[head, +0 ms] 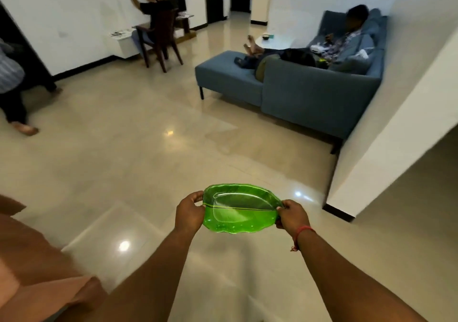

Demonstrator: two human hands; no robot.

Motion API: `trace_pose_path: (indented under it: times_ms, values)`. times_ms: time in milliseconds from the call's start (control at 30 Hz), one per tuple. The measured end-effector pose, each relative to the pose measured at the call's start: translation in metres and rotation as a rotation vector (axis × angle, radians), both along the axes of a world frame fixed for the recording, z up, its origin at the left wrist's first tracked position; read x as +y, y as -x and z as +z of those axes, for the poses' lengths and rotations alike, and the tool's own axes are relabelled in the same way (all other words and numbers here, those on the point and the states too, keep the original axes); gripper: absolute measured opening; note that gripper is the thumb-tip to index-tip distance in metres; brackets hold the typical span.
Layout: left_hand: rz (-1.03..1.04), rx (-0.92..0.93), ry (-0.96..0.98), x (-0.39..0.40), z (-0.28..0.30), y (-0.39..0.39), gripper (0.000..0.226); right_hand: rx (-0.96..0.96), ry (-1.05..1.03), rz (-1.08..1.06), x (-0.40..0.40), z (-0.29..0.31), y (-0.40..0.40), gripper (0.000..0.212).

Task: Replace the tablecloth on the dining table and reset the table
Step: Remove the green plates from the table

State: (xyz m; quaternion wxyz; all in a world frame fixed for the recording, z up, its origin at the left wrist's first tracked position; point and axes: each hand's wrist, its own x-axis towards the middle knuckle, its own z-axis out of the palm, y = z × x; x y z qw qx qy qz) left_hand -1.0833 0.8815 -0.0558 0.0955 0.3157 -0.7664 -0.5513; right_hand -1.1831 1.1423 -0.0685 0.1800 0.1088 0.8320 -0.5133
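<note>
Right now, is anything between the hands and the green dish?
No. The left hand and right hand each grip an end of the green leaf-shaped dish, held above the floor.

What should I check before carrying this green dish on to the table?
1. Both hands holding: left hand grips one end, right hand the other of the green dish: ok.
2. Dish level: roughly level: ok.
3. Dish empty: nothing seen in it: ok.
4. Floor just ahead bare: ok.
5. Sofa off to the right, clear of the hands: ok.
6. Dining table in sight: cannot tell.
</note>
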Motion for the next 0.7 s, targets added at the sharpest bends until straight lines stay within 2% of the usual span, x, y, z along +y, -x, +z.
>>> trace_pose_path:
  times_ms: [333, 700]
  values:
    - [0.364, 0.024, -0.024, -0.13, 0.009, 0.039, 0.039, -0.007, 0.04, 0.356, -0.181, 0.013, 0.125, 0.017]
    - [0.649, 0.043, -0.072, -0.355, 0.002, 0.014, 0.037, 0.018, 0.021, 0.652, -0.467, 0.018, 0.158, 0.016]
